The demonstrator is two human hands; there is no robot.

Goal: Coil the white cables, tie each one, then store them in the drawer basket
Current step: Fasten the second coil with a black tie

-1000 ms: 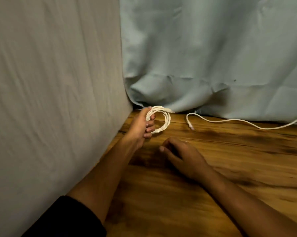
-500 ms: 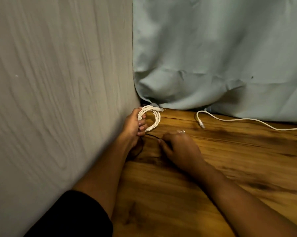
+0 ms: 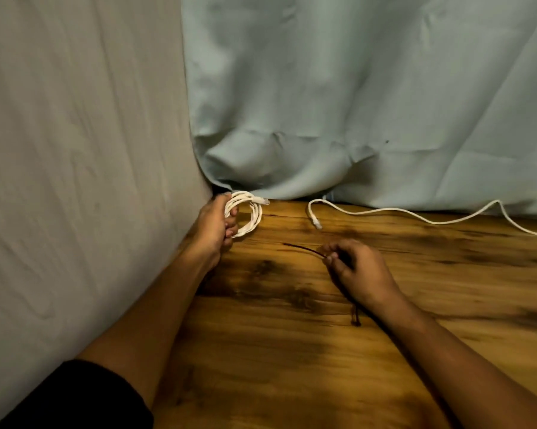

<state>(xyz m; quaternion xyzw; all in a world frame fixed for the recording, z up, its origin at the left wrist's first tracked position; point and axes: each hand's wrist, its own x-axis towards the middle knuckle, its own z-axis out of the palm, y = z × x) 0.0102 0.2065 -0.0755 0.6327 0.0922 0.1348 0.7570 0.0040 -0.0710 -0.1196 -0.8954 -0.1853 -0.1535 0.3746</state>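
Note:
My left hand grips a coiled white cable in the far left corner of the wooden table, its plug end sticking out to the right. My right hand pinches a thin dark tie that juts left from my fingertips, just above the wood. A short dark end hangs below my right wrist. A second white cable lies loose and uncoiled along the back edge, its plug pointing toward me. No drawer basket is in view.
A beige cloth hangs along the left side and a pale blue cloth hangs at the back, both reaching down to the table. The loose cable runs off the right edge of the view.
My right hand has lifted the thin dark tie off the table and drawn it right, away from the coil. My left hand still holds the coil in the corner.

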